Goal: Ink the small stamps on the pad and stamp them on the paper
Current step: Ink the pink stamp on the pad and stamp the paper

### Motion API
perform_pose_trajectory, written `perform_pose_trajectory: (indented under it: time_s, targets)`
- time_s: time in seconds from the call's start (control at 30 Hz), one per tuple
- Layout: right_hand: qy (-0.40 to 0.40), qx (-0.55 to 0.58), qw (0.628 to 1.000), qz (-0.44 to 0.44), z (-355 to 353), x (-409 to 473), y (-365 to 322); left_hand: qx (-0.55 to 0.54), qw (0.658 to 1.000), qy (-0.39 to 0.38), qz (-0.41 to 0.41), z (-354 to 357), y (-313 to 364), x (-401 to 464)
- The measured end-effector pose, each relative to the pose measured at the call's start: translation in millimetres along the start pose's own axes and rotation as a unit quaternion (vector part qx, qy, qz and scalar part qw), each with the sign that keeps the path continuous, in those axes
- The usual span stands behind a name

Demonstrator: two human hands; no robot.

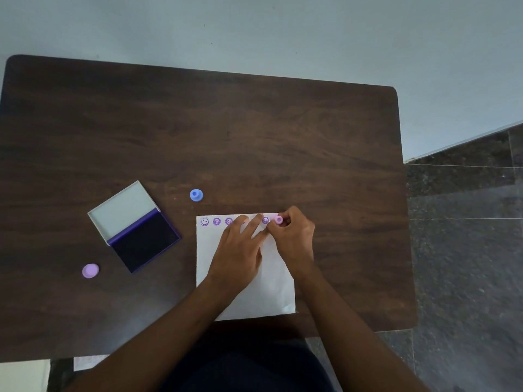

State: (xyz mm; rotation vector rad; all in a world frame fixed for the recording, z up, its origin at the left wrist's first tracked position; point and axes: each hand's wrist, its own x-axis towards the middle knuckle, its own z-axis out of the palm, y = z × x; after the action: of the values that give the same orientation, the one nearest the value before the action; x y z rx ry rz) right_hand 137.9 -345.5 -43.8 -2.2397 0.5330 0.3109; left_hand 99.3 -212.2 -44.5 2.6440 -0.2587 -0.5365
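A white paper (271,290) lies on the dark wooden table (226,131), with a row of purple prints (216,221) along its top edge. My right hand (294,236) pinches a small pink stamp (279,220) standing upright at the paper's top right corner. My left hand (237,250) lies flat on the paper with fingers spread, covering part of the row. The open ink pad (144,240) with its dark purple surface sits to the left of the paper. A blue stamp (196,195) stands above the paper, and a lilac stamp (90,270) rests lower left of the pad.
The pad's pale lid (121,207) is folded open to the upper left. The table's right edge (404,222) borders a dark stone floor. A pale wall lies beyond the far edge. My lap is below the near edge.
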Motion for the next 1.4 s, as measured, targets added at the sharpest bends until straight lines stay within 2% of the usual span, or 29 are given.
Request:
perform_pose_trajectory:
  time_s: [0.7,0.87,1.03,1.27,1.4]
  targets:
    - [-0.018,0.011,1.0,0.02,-7.1,-3.5,-10.3,0.011,1.0,0.003,-0.001,-3.1,1.7,-0.6]
    - [0.068,0.171,0.976,0.113,-32.5,-13.0,6.1,0.02,1.0,0.0,0.01,-5.0,2.8,-1.7]
    - [0.067,0.252,0.955,0.145,-44.1,-14.6,8.6,0.034,0.999,0.002,0.01,-9.1,3.0,-2.8]
    - [0.028,0.239,0.963,0.123,-39.9,-18.3,4.3,0.025,0.999,0.02,0.01,-17.7,6.0,1.4]
    - [0.007,0.235,0.969,0.076,-37.0,-24.2,-4.2,-0.004,0.999,0.044,0.003,-22.9,5.1,-3.1]
